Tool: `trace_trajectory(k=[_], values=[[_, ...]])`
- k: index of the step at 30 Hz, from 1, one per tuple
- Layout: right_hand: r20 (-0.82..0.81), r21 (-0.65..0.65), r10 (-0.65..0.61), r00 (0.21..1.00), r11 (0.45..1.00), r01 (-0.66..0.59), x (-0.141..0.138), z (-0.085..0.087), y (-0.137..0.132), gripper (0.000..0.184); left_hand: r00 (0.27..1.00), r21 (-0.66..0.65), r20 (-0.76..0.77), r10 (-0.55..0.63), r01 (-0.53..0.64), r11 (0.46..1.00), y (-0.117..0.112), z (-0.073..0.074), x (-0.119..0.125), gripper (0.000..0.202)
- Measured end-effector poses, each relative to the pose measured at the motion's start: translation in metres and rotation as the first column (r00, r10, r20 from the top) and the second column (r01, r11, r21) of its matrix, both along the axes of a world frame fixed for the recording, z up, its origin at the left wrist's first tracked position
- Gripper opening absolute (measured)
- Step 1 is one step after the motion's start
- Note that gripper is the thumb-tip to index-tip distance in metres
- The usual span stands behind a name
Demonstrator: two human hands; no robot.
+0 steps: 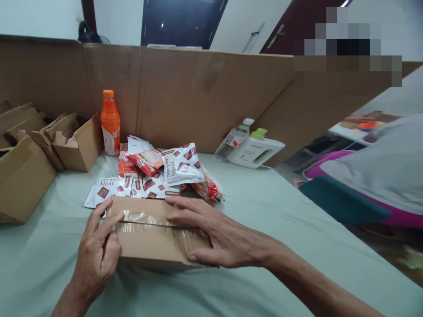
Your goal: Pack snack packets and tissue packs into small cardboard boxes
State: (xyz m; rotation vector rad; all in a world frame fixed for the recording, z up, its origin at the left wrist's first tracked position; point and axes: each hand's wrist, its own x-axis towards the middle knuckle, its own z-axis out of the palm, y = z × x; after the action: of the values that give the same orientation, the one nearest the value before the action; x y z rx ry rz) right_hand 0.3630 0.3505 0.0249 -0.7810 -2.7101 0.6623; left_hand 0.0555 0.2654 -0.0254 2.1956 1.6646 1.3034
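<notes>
A small brown cardboard box [150, 240] lies on the pale green sheet [264, 198], its flaps closed with clear tape across the seam. My left hand [97, 255] curls around the box's left end, thumb and fingers pressing the tape at the corner. Flat on the box's top right lies my right hand [211, 233], fingers stretched out along the taped seam. Just behind the box sits a pile of snack packets [158, 171], white-and-brown sachets and red-orange wrappers.
An orange drink bottle [110, 123] stands behind the packets. Open empty cardboard boxes [49, 141] crowd the left. A clear water bottle [233, 140] and a white appliance [256, 149] lie at the back. A cardboard wall [198, 92] rings the surface. A person's clothing [380, 171] shows at right.
</notes>
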Motion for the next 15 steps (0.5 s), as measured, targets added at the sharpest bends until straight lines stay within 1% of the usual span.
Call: trace_trajectory(k=[2, 6, 8, 10, 12, 15], values=[[0.04, 0.004, -0.001, 0.999, 1.0, 0.001, -0.008, 0.006, -0.005, 0.073, 1.0, -0.01, 0.015, -0.004, 0.004, 1.0, 0.0, -0.001, -0.002, 0.037], [0.134, -0.034, -0.008, 0.991, 0.999, 0.013, -0.024, 0.024, -0.018, 0.098, 0.999, -0.025, 0.041, -0.027, 0.028, 0.999, 0.003, -0.003, -0.01, 0.035], [0.187, -0.013, 0.0, 0.982, 1.0, 0.002, -0.033, 0.029, -0.023, 0.109, 0.998, -0.023, 0.044, -0.038, 0.039, 0.999, 0.006, -0.005, -0.013, 0.033], [0.234, 0.057, -0.034, 0.972, 0.998, 0.022, -0.041, 0.029, -0.028, 0.111, 0.998, -0.005, 0.056, -0.04, 0.04, 0.999, 0.009, -0.007, -0.016, 0.032], [0.249, 0.122, -0.085, 0.965, 0.991, 0.056, -0.048, 0.025, -0.032, 0.107, 0.997, 0.013, 0.068, -0.036, 0.036, 0.999, 0.009, -0.009, -0.02, 0.033], [0.225, 0.149, -0.108, 0.968, 0.986, 0.076, -0.05, 0.022, -0.043, 0.101, 0.997, -0.003, 0.007, -0.071, 0.071, 0.997, 0.002, -0.012, -0.025, 0.035]])
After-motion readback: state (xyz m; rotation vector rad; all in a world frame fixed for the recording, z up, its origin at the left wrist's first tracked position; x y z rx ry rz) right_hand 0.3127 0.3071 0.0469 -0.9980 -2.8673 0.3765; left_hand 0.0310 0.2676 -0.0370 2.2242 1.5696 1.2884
